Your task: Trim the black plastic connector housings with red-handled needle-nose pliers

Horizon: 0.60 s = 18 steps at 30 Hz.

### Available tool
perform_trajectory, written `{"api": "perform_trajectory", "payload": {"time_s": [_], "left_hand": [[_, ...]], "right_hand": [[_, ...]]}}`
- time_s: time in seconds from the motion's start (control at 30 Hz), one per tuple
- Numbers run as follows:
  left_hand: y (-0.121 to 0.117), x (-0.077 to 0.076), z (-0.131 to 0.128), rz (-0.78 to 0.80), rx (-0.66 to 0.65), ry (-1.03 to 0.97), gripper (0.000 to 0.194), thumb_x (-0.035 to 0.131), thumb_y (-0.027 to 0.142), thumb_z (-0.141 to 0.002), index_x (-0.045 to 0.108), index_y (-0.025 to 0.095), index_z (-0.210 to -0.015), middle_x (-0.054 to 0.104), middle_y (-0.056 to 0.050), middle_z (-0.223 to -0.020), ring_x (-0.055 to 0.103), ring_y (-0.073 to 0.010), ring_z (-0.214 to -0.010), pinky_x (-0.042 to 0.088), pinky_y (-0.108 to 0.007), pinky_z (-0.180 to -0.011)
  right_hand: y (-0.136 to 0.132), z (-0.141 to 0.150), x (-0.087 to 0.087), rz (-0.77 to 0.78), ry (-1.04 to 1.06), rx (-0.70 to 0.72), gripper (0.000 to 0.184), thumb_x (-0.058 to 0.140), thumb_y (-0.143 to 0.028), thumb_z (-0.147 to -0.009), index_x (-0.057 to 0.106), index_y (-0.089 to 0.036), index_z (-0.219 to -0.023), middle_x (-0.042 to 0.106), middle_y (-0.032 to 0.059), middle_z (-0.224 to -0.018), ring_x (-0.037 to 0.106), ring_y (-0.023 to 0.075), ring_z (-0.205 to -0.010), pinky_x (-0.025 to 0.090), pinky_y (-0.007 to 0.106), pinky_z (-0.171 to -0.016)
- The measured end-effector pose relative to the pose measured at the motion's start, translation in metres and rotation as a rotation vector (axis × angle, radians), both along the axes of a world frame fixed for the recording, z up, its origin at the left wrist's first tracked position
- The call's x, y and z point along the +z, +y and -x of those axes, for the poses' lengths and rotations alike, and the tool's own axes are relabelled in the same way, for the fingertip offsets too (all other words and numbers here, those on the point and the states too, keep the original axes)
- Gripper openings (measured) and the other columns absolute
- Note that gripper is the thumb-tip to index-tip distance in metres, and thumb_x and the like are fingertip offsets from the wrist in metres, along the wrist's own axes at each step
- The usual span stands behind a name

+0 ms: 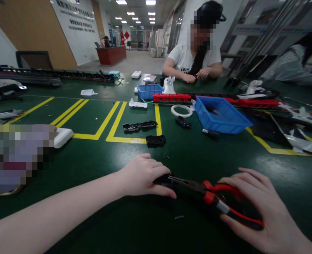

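My left hand (147,176) is closed around a small black plastic part (161,179), most of it hidden by the fingers. In my right hand (262,201) are long-nose pliers (211,197) with red and black handles, the fingers wrapped about the grips. The pliers' jaws point left and meet the end of the black part; whether they clamp it I cannot tell. Beyond my left hand lie a short black plastic part (156,140) and a longer black one (140,126). A thin pale scrap (179,217) rests on the green table below the pliers.
A blue bin (222,116) with black pieces stands at the right, near a white tape ring (181,110). Behind are a smaller blue bin (149,91) and a red strip (171,98). A co-worker (195,56) sits opposite. A white box (63,137) lies at the left.
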<state>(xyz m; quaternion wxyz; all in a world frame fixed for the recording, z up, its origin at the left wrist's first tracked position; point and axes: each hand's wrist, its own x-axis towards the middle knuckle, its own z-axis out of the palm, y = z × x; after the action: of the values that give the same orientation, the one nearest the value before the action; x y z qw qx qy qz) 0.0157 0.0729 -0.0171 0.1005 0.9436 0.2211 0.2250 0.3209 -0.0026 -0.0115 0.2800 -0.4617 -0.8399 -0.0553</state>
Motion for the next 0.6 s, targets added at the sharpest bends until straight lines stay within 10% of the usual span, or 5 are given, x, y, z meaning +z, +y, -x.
{"api": "perform_trajectory", "payload": {"time_s": [0.6], "left_hand": [[0.0012, 0.0035, 0.0009, 0.091, -0.013, 0.002, 0.049, 0.060, 0.064, -0.085, 0.067, 0.017, -0.098, 0.069, 0.001, -0.079, 0.059, -0.0109, -0.062, 0.039, -0.025, -0.060]], "right_hand": [[-0.0001, 0.0006, 0.0004, 0.021, 0.006, 0.005, 0.041, 0.060, -0.044, -0.074, 0.057, -0.027, -0.111, 0.069, 0.0054, -0.092, 0.064, 0.0322, -0.092, 0.043, 0.056, -0.096]]}}
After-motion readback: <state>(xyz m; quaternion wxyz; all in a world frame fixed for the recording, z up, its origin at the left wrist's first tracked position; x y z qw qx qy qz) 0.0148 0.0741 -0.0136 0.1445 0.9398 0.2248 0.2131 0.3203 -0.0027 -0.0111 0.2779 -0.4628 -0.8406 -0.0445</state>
